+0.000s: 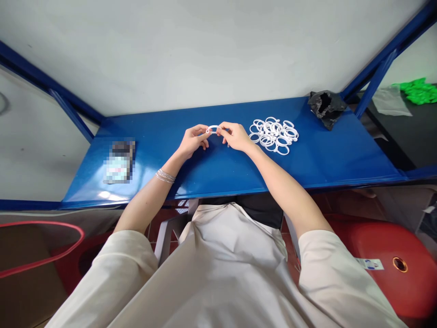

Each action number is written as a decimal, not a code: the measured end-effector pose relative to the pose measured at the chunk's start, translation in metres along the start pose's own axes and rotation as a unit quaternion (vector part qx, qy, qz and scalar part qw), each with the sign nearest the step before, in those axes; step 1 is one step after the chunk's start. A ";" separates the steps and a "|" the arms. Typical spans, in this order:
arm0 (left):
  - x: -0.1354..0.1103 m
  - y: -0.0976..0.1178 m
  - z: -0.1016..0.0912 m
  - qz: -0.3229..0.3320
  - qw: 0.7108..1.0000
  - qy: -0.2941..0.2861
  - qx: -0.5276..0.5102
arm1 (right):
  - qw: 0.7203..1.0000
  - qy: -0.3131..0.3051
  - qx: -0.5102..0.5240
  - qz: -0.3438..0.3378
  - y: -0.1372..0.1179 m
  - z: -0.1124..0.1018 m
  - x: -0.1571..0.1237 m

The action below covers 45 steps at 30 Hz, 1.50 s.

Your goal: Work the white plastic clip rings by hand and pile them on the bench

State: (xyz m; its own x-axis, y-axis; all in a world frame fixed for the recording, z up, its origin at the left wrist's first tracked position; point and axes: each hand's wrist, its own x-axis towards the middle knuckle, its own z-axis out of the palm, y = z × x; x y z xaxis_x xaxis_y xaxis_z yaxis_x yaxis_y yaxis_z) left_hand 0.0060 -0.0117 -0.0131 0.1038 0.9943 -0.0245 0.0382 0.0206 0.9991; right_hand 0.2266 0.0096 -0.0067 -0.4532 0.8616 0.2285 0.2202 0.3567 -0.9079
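Observation:
Between my two hands is a white plastic ring (214, 127), looking like a curtain ring with a small eyelet at its left end. My left hand (194, 140) pinches the eyelet end between thumb and fingers. At the opposite side, my right hand (233, 135) grips the ring the same way. Both hands are raised just over the blue table. Right of my right hand lies a loose pile of similar white rings (274, 135), overlapping one another.
A crumpled black plastic bag (327, 108) sits at the table's (164, 123) back right corner. Toward the left end lies a blurred-out flat object (119, 161). Blue metal struts (71, 115) rise at both ends. A red stool (385, 255) stands at the lower right.

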 end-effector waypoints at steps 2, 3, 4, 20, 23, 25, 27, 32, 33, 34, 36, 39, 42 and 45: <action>0.000 0.001 -0.001 -0.007 1.000 -0.009 -0.022 | 1.000 0.004 0.023 0.009 0.003 0.002 0.002; -0.001 0.001 -0.001 -0.008 0.999 -0.013 -0.033 | 0.999 0.006 0.035 0.015 0.004 0.003 0.003; -0.001 0.002 -0.001 -0.006 0.999 -0.016 -0.042 | 0.999 0.006 0.048 0.023 0.006 0.004 0.004; -0.005 0.009 0.002 -0.011 0.995 -0.041 -0.095 | 0.999 0.014 0.025 0.019 0.005 0.009 0.002; -0.005 0.009 0.002 -0.017 0.995 -0.056 -0.078 | 0.999 0.028 -0.039 -0.006 0.002 0.007 0.000; -0.006 0.009 0.003 -0.020 0.995 -0.064 -0.069 | 0.996 0.037 -0.078 -0.022 0.001 0.006 -0.001; -0.006 0.010 0.003 -0.020 0.995 -0.065 -0.069 | 0.993 0.040 -0.104 -0.034 0.000 0.005 -0.001; -0.007 0.010 0.002 -0.029 0.996 -0.056 -0.063 | 0.991 0.016 -0.125 -0.052 0.000 0.003 0.000; -0.006 0.010 0.002 -0.033 0.996 -0.056 -0.058 | 0.989 0.014 -0.132 -0.060 0.000 0.002 0.000; -0.006 0.010 0.001 -0.038 0.996 -0.058 -0.051 | 0.987 0.012 -0.141 -0.071 -0.001 0.001 0.000; -0.005 0.009 0.000 -0.045 0.996 -0.063 -0.038 | 0.982 0.007 -0.167 -0.091 -0.002 0.000 -0.001; -0.004 0.007 -0.001 -0.048 0.996 -0.074 -0.024 | 0.972 -0.007 -0.210 -0.105 -0.005 -0.002 -0.001; -0.002 0.006 -0.003 -0.048 0.995 -0.084 -0.022 | 0.965 -0.013 -0.239 -0.107 -0.007 -0.002 -0.001; -0.001 0.005 -0.005 -0.050 0.994 -0.091 -0.021 | 0.962 -0.015 -0.251 -0.106 -0.008 -0.003 -0.001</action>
State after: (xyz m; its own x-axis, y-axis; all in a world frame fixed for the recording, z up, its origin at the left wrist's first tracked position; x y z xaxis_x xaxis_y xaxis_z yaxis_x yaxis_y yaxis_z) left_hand 0.0014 -0.0121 -0.0083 0.2792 0.9520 -0.1256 0.0168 0.1259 0.9919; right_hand 0.2276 0.0065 0.0015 -0.5571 0.7422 0.3725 0.5065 0.6592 -0.5558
